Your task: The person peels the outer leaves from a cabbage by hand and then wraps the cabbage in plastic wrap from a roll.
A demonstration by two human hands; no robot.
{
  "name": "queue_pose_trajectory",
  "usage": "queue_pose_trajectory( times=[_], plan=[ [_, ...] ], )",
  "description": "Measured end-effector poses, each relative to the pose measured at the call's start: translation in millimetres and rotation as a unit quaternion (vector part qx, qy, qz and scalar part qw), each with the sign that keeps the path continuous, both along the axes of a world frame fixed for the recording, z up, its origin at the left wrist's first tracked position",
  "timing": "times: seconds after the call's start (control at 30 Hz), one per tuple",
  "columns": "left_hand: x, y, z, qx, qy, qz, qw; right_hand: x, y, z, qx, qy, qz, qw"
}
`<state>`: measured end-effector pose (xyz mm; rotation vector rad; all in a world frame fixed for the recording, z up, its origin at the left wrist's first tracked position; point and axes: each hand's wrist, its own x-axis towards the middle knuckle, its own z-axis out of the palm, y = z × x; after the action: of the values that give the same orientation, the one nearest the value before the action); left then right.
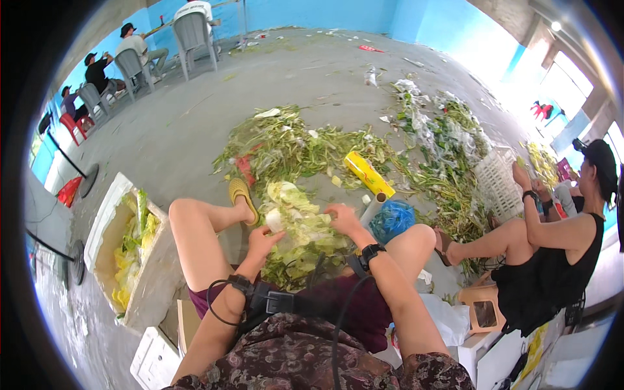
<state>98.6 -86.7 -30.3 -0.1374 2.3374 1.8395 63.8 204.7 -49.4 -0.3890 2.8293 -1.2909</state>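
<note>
Grey concrete floor point(195, 130) spreads out ahead, rough and littered with one wide heap of limp green trimmings point(305, 146). One leafy cabbage point(299, 218), pale and crinkled, sits between my knees. Both hands are on it: left hand point(261, 240) cups its white stem end, right hand point(343, 218) grips the leaves. One yellow film box point(368, 174), one blue mesh bag point(392, 218), one white foam crate point(107, 224) at left.

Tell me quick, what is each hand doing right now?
Left hand: closed in a grip on the pale cabbage head.
Right hand: fingers curled on the same cabbage head, holding its other side.
</note>
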Motion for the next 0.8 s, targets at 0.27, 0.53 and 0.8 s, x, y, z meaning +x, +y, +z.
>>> queue_pose_trajectory(
  times=[0.27,0.53,0.8],
  plan=[
    [-4.1,14.5,-21.7,0.030,-0.036,0.019,0.999,21.6,10.6,-32.8,0.245,-0.150,0.084,0.954],
    [-17.2,-2.3,-42.1,0.044,-0.084,-0.004,0.995,36.8,8.1,-15.6,0.228,-0.121,0.055,0.965],
    [-36.2,-29.5,-52.0,0.070,-0.086,0.066,0.992,62.3,9.9,-32.6,0.245,-0.232,0.072,0.939]
  ],
)
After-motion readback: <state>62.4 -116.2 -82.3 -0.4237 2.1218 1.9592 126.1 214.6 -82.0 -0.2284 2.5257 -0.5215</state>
